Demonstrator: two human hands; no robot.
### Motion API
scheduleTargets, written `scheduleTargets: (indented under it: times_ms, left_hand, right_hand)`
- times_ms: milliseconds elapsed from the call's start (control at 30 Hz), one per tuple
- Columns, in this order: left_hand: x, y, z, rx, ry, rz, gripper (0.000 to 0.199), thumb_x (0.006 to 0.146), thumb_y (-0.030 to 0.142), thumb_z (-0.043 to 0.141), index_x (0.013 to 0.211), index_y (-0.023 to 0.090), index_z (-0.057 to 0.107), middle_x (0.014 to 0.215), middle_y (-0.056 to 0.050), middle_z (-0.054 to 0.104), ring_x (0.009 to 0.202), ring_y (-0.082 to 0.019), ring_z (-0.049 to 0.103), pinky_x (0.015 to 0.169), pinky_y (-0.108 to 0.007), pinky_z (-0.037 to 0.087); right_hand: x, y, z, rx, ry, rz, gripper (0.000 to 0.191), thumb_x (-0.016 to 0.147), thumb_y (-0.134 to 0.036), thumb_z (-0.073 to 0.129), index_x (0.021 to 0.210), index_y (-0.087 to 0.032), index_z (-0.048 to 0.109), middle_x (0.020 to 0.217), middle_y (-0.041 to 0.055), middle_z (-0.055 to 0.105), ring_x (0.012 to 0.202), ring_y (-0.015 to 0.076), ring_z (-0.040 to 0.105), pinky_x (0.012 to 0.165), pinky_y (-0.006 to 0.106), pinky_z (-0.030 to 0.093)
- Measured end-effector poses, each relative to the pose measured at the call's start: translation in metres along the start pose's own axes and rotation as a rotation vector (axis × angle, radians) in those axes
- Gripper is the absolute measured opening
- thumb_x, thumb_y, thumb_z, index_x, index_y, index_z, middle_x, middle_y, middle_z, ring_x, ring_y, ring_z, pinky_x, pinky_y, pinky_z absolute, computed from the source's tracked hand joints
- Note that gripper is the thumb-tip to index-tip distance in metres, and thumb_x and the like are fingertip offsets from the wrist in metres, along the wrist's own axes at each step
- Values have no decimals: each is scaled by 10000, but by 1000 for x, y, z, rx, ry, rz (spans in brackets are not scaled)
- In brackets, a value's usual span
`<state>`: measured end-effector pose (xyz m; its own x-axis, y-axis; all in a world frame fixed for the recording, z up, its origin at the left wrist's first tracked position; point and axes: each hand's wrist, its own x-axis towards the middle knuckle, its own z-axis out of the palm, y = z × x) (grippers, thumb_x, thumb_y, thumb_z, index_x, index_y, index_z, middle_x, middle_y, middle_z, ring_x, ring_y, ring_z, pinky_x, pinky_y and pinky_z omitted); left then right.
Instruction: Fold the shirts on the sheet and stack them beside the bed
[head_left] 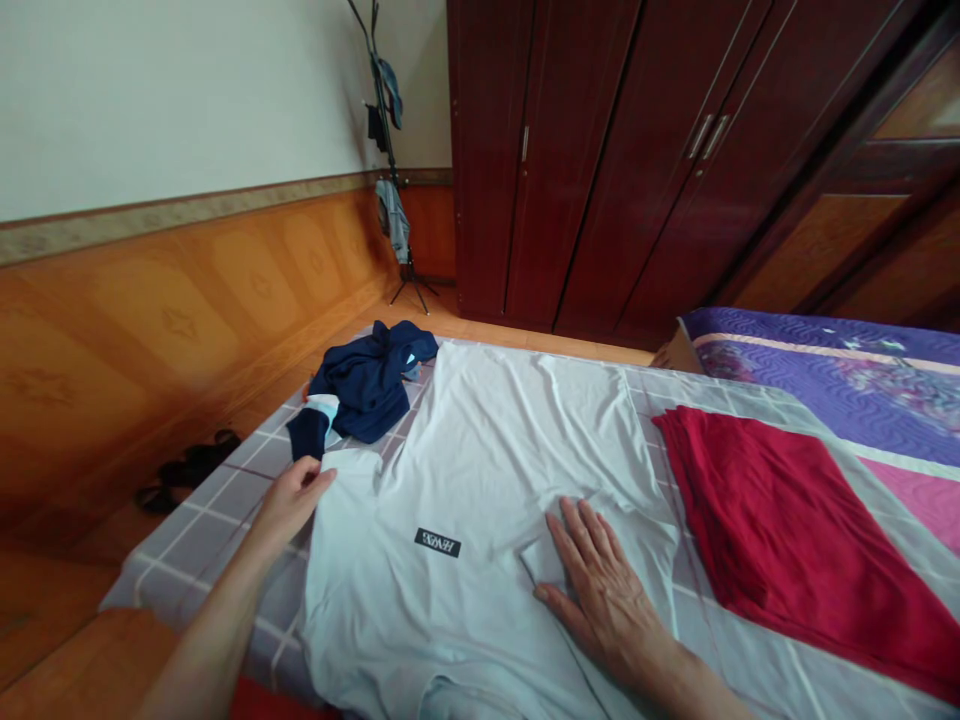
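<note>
A white T-shirt with a small black lettered label lies spread on the bed, its collar at the near edge and its hem away from me. At the left sleeve's end, my left hand is closed, thumb and fingers pinching the sleeve cloth. My right hand rests flat on the right part of the shirt, palm down with fingers stretched out. Under and beside that hand the cloth is creased, with a folded bit of sleeve showing near the thumb.
Crumpled navy clothing lies at the far left of the checked bed sheet. Folded red cloth is on the right. Behind stand a coat rack and a dark red wardrobe. Dark shoes are on the floor.
</note>
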<state>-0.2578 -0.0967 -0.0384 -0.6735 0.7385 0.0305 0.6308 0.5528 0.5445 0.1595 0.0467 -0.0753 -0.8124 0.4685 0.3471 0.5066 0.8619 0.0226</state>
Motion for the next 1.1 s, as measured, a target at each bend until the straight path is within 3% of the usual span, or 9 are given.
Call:
scheduleTargets:
  times_ms: [133, 300, 467, 533, 700, 800, 933, 1100]
  left_hand:
    - [-1, -17, -4, -132, 15, -36, 428, 794, 556, 439, 966, 181, 551, 885, -32, 636, 867, -214, 600, 733, -257, 439]
    - [-13, -10, -4, -98, -90, -47, 411, 700, 600, 514, 708, 192, 555, 580, 25, 519, 600, -181, 527, 566, -248, 382]
    - [-11, -6, -13, -316, 174, -140, 413, 671, 581, 560, 772, 180, 576, 727, -3, 608, 704, -190, 574, 624, -247, 435]
    - [-10, -9, -13, -299, 204, -152, 433, 673, 596, 552, 778, 177, 579, 759, -24, 631, 750, -213, 596, 656, -264, 456]
    - [-17, -17, -7, -38, 129, -132, 485, 753, 592, 434, 952, 187, 614, 955, -83, 684, 922, -268, 624, 802, -324, 462]
    - [-27, -17, -10, 5, 113, -153, 523, 819, 586, 327, 985, 187, 622, 1024, -98, 678, 998, -282, 607, 850, -343, 449]
    - [-39, -16, -19, -143, -49, -116, 530, 763, 627, 483, 981, 167, 634, 990, -73, 679, 982, -274, 610, 851, -329, 462]
    - [-43, -14, -25, -167, -234, -28, 405, 755, 570, 564, 778, 169, 618, 783, -18, 637, 790, -229, 604, 703, -283, 460]
  right_hand:
    - [0, 2, 0, 12, -12, 9, 636, 905, -491, 484, 1428, -152, 359, 1511, 146, 282, 1411, 337, 161, 1056, 505, 360]
    - [0, 4, 0, 24, 44, -7, 604, 909, -475, 484, 1404, -141, 390, 1486, 148, 331, 1405, 331, 187, 1042, 503, 377]
    - [-1, 7, 3, 13, 66, -27, 607, 900, -490, 495, 1394, -150, 402, 1482, 139, 341, 1399, 334, 205, 1022, 495, 402]
    - [-1, 8, 4, 11, 71, -32, 605, 900, -492, 495, 1388, -146, 410, 1481, 142, 340, 1396, 340, 210, 1015, 499, 408]
    - [-1, 10, 8, 20, 69, -33, 589, 900, -505, 487, 1371, -155, 435, 1476, 135, 351, 1389, 338, 233, 1014, 499, 410]
    - [-1, 11, 8, 34, 70, -33, 576, 901, -507, 487, 1359, -159, 455, 1456, 134, 384, 1380, 331, 258, 1015, 492, 412]
    - [-1, 11, 6, 54, 59, -28, 561, 903, -495, 491, 1349, -156, 472, 1447, 137, 398, 1377, 328, 268, 1023, 495, 406]
    - [-1, 11, 7, 58, 59, -25, 547, 907, -494, 481, 1338, -158, 487, 1445, 137, 401, 1371, 331, 280, 1017, 498, 412]
